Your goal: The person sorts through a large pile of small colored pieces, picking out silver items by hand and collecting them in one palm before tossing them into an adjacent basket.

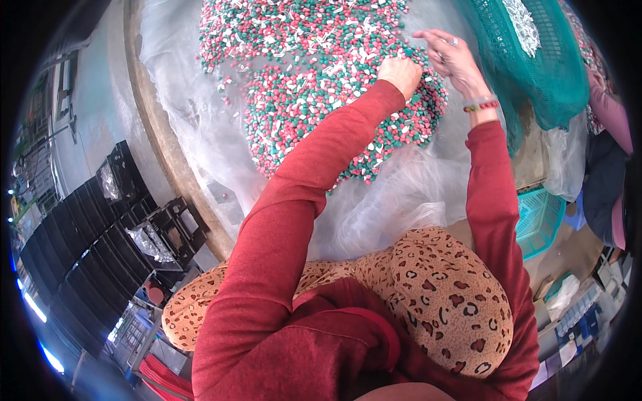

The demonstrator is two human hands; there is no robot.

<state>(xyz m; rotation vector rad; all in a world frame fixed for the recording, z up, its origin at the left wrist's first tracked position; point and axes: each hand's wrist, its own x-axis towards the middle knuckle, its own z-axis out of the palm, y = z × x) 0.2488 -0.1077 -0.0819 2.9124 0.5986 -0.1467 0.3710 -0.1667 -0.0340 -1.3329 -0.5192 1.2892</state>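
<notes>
A wide heap of small pink, green and white pieces [301,120] is spread on clear plastic sheeting [381,214] in front of me. My left hand [400,75] is closed at the heap's right part, knuckles up. Its fingertips are hidden, so what it holds cannot be made out. Just right of it, my right hand [455,61] hovers by the heap's edge with fingers stretched leftward and apart, and nothing shows in them. A ring and a beaded bracelet [481,105] are on that hand and wrist. Thin white slivers lie among the pieces.
Green netting [535,73] holding a white bundle [521,27] lies at the far right. Below it stands a teal plastic basket [538,222]. Another person's pink sleeve [610,113] shows at the right rim. Stacked black crates [87,247] stand at the left, beyond the raised edge [150,113].
</notes>
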